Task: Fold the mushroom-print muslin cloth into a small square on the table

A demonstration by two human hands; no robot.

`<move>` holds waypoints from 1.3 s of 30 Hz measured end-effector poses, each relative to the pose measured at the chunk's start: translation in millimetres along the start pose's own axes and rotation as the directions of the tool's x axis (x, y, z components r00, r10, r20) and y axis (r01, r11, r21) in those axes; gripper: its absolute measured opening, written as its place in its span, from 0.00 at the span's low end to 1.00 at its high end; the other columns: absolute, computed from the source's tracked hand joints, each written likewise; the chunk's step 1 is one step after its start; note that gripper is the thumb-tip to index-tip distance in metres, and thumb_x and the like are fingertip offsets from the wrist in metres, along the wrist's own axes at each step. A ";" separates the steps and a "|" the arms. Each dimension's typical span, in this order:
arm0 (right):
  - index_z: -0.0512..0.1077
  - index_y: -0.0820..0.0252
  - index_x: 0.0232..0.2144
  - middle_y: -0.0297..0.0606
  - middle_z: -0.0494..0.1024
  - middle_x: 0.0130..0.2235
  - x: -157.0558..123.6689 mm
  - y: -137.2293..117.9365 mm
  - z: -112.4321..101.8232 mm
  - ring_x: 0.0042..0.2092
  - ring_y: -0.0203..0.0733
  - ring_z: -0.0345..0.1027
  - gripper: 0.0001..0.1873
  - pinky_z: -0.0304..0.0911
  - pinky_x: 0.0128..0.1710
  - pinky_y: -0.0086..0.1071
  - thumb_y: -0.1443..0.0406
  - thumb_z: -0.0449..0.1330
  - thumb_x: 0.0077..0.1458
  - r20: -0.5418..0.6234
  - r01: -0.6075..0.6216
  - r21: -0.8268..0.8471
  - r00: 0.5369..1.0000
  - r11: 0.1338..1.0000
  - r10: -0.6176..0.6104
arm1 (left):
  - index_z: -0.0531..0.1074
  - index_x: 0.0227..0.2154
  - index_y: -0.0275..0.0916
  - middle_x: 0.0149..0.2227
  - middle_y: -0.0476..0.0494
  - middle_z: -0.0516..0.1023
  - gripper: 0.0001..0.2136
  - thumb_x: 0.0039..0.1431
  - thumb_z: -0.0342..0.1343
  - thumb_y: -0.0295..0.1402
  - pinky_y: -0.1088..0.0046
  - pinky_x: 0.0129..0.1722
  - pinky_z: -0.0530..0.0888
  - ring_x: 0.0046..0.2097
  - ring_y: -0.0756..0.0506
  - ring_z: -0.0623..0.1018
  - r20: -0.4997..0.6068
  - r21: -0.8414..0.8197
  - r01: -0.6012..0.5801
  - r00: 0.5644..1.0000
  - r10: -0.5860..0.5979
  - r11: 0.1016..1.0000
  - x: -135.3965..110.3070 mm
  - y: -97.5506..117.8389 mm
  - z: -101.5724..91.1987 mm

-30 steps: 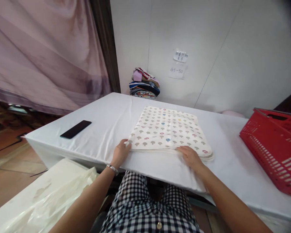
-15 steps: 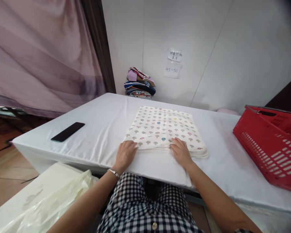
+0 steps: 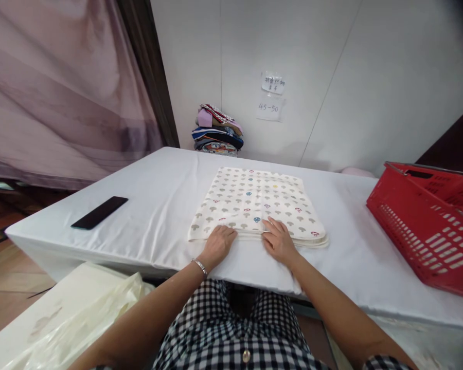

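A folded white cloth (image 3: 254,200) printed with small grey, red and blue mushrooms lies flat on the white-covered table (image 3: 150,205). Several layers show along its near edge. My left hand (image 3: 219,246) is at the middle of that edge, its fingers bent over the cloth's border. A little to the right, my right hand (image 3: 280,240) grips the same edge, with fingers on top and the thumb low at the front. Both undersides are hidden.
A black phone (image 3: 100,212) rests at the table's left. On the right stands a red plastic basket (image 3: 420,231). Folded fabrics (image 3: 218,131) are piled behind the table's far edge. A pale plastic bag (image 3: 100,313) lies on a surface at lower left.
My left hand has moved right along the near edge, from the cloth's left corner toward its middle. The right hand stays on nearly the same spot. The view has shifted slightly.
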State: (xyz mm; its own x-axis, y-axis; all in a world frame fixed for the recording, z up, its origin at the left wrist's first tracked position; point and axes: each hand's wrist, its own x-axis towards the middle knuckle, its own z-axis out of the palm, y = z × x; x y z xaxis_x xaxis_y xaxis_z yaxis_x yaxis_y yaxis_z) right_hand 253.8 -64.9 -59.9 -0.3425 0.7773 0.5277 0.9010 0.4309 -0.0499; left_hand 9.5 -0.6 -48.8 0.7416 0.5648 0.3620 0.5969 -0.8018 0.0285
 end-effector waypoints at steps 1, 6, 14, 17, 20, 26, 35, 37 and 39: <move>0.73 0.60 0.31 0.42 0.64 0.57 0.7 -0.2 -0.4 0.62 0.50 0.45 0.10 0.49 0.54 0.46 0.68 0.51 0.56 0.009 -0.001 0.004 1.000 1.000 0.001 | 0.71 0.37 0.37 0.37 0.42 0.74 0.09 0.60 0.46 0.27 0.66 0.41 0.64 0.40 0.44 0.68 0.011 0.011 -0.007 1.000 0.007 1.000 0.2 -0.4 -0.8; 0.73 0.60 0.32 0.42 0.64 0.57 1.9 0.4 0.6 0.61 0.50 0.46 0.11 0.49 0.55 0.47 0.68 0.50 0.58 0.025 -0.003 0.010 1.000 1.000 0.002 | 0.70 0.37 0.37 0.36 0.43 0.73 0.09 0.60 0.45 0.25 0.66 0.39 0.63 0.39 0.44 0.68 0.070 0.095 -0.033 0.997 0.026 0.995 5.0 -1.3 -5.1; 0.72 0.60 0.32 0.42 0.62 0.58 6.0 -0.6 3.5 0.62 0.50 0.45 0.12 0.48 0.56 0.52 0.69 0.48 0.59 0.103 -0.028 -0.044 0.994 0.999 0.033 | 0.69 0.30 0.34 0.32 0.41 0.70 0.08 0.58 0.45 0.23 0.64 0.38 0.62 0.37 0.43 0.67 0.162 0.264 -0.167 0.979 0.127 0.950 17.6 2.0 -7.4; 0.71 0.61 0.30 0.44 0.62 0.58 7.0 -0.4 6.6 0.63 0.50 0.44 0.13 0.47 0.57 0.52 0.73 0.47 0.57 0.085 -0.024 -0.059 0.996 0.998 0.029 | 0.68 0.29 0.35 0.31 0.42 0.69 0.09 0.59 0.43 0.22 0.64 0.39 0.62 0.36 0.44 0.67 0.118 0.291 -0.181 0.981 0.152 0.940 18.6 2.0 -8.0; 0.70 0.63 0.30 0.46 0.60 0.59 4.7 -0.1 8.3 0.63 0.49 0.41 0.15 0.46 0.57 0.52 0.77 0.45 0.54 0.041 -0.008 -0.063 0.999 0.998 0.011 | 0.67 0.30 0.36 0.31 0.42 0.69 0.09 0.59 0.42 0.23 0.64 0.38 0.63 0.36 0.44 0.67 0.047 0.273 -0.146 0.989 0.138 0.951 14.3 2.9 -9.6; 0.69 0.62 0.32 0.46 0.59 0.59 -4.9 -1.7 3.8 0.64 0.47 0.38 0.16 0.47 0.57 0.53 0.77 0.43 0.55 -0.002 0.022 -0.006 1.000 1.000 -0.022 | 0.67 0.31 0.37 0.32 0.43 0.69 0.09 0.58 0.43 0.22 0.65 0.37 0.64 0.36 0.44 0.67 0.012 0.206 -0.076 0.997 0.075 0.976 -2.6 11.9 -8.0; 0.69 0.62 0.33 0.45 0.59 0.60 -11.9 -7.9 -4.9 0.64 0.47 0.39 0.15 0.48 0.57 0.51 0.74 0.43 0.57 0.043 0.010 0.039 0.999 0.999 -0.012 | 0.68 0.37 0.37 0.41 0.41 0.72 0.10 0.54 0.47 0.22 0.64 0.43 0.67 0.45 0.43 0.69 -0.049 0.045 0.020 0.999 -0.018 0.999 -11.5 18.0 -1.9; 0.69 0.61 0.33 0.44 0.59 0.60 -13.6 -9.7 -6.9 0.64 0.47 0.40 0.15 0.48 0.57 0.50 0.74 0.44 0.57 0.033 0.006 0.062 0.999 0.998 -0.008 | 0.68 0.38 0.37 0.42 0.41 0.73 0.11 0.54 0.47 0.22 0.65 0.44 0.68 0.46 0.43 0.70 -0.067 0.022 0.035 0.997 -0.033 0.999 -13.8 18.5 -1.0; 0.69 0.61 0.33 0.44 0.59 0.60 -15.5 -11.6 -8.2 0.63 0.47 0.40 0.14 0.48 0.57 0.50 0.74 0.44 0.57 0.023 -0.009 0.082 1.000 0.997 0.007 | 0.67 0.40 0.37 0.43 0.41 0.73 0.11 0.54 0.47 0.22 0.65 0.45 0.68 0.47 0.44 0.70 -0.084 -0.004 0.043 0.996 -0.044 0.999 -15.9 19.5 -1.7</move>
State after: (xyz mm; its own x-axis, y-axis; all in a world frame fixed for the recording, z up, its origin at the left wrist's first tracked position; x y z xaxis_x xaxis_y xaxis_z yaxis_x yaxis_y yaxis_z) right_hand 250.8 -85.7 -60.5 -0.3424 0.7905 0.5077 0.8792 0.4601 -0.1234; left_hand 8.8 -25.5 -52.4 0.6865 0.5808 0.4374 0.6271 -0.7775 0.0483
